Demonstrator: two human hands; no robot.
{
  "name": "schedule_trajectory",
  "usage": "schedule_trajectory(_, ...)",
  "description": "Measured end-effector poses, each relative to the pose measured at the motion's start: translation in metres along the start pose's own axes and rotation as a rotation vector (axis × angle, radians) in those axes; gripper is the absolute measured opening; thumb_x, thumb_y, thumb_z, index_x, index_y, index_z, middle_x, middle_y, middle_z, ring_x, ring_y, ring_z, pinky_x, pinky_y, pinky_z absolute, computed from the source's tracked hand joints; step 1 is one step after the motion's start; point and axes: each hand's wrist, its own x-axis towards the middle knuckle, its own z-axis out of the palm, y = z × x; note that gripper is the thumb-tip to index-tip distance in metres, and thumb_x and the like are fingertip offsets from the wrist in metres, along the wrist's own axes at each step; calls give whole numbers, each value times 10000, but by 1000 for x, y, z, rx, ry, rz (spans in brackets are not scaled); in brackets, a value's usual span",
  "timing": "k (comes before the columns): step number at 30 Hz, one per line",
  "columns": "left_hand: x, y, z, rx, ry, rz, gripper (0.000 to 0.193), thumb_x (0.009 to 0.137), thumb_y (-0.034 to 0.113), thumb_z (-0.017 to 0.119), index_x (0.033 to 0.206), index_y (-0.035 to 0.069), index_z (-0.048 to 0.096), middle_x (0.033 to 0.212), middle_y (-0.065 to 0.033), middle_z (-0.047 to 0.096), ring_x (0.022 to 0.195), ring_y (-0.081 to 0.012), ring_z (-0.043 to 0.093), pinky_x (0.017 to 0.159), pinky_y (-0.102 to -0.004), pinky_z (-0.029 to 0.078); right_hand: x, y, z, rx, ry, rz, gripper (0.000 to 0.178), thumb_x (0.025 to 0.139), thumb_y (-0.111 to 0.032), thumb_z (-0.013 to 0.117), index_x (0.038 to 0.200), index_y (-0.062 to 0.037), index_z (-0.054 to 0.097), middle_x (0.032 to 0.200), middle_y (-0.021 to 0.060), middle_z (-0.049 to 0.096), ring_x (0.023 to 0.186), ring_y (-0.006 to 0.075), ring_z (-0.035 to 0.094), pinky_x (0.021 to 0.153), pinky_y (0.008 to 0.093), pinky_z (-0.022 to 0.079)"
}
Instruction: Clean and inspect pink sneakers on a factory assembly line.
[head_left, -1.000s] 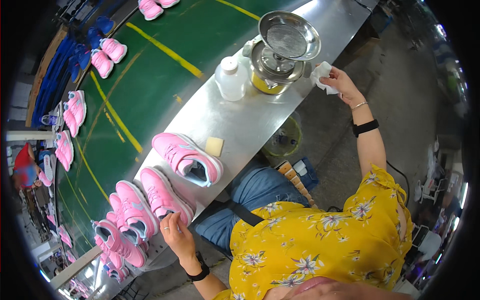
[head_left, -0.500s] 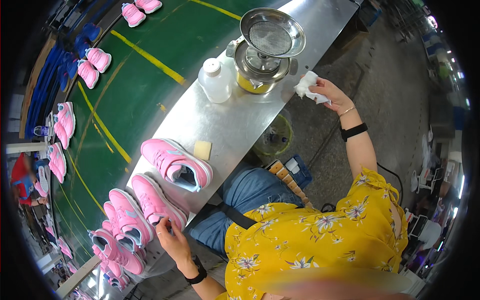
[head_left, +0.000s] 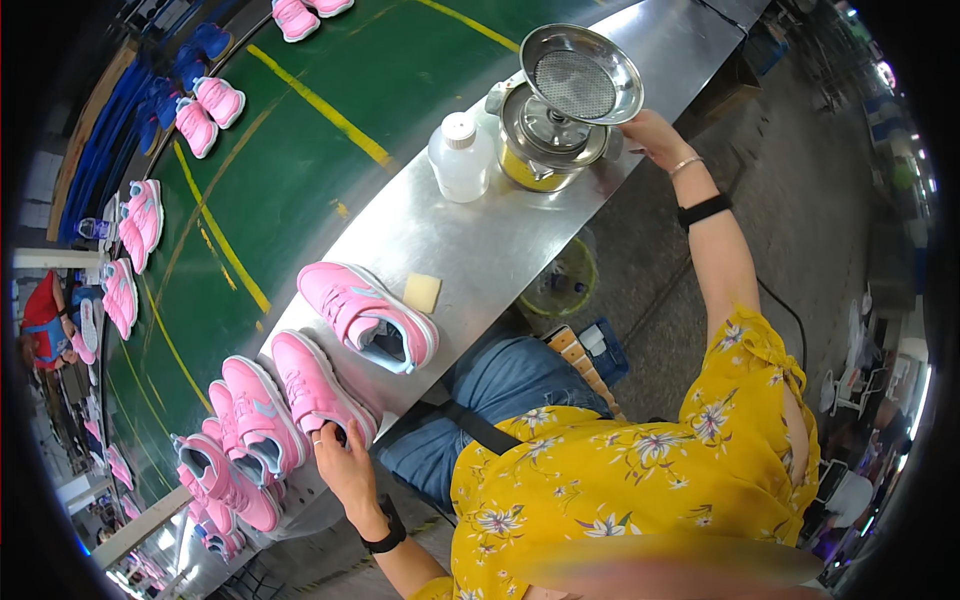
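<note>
My left hand (head_left: pixel 345 465) grips the heel opening of a pink sports shoe (head_left: pixel 315 385) with a white sole, fingers partly inside it. Beside it on the metal bench (head_left: pixel 385 235) lies another pink shoe (head_left: pixel 368 315), its opening toward me. At the far end my right hand (head_left: pixel 655 138) is at the rim of a steel dispenser can (head_left: pixel 545 150) topped by a wide mesh dish (head_left: pixel 575 85). Its fingertips disappear behind the dish and appear closed; no white cloth shows there. Left of the can stands a translucent bottle (head_left: pixel 462 165) with a white cap.
A yellowish sponge block (head_left: pixel 422 292) lies by the nearer shoe. Several more pink shoes (head_left: pixel 260 420) line up at left. Beyond the bench, a green conveyor belt (head_left: pixel 300 170) carries shoe pairs. A bin (head_left: pixel 560 280) stands below the bench edge. A co-worker (head_left: pixel 45 320) is at far left.
My right hand has moved forward to the dispenser's dish, and the white cloth it held is out of sight. My left hand has closed further onto the shoe's heel. The view has shifted slightly.
</note>
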Motion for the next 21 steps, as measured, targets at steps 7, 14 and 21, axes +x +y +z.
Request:
schedule_trajectory(7,5,-19,9,207,-47,62,364,918,310,686,790,-3,553,723,-207,591,696,-415,592,615,-487,448,-22,-20,-8,598,321,-700,290,963,-117,671,1221,16,664,1195,82,693,1099,131,637,967,261,481)
schedule_trajectory(14,-3,-20,24,-881,50,-312,182,970,146,671,894,-13,622,797,31,568,722,-51,485,631,-242,413,-65,-117,40,-359,251,-865,234,970,-175,665,1137,-17,710,1107,5,725,1008,91,640,921,230,478)
schedule_trajectory(21,-29,-14,42,-1144,141,-373,211,1000,169,640,1084,-25,651,983,13,647,853,-44,539,759,-209,440,-26,-106,50,-659,211,-773,208,961,-167,667,1103,-22,710,1003,41,723,922,91,637,859,239,488)
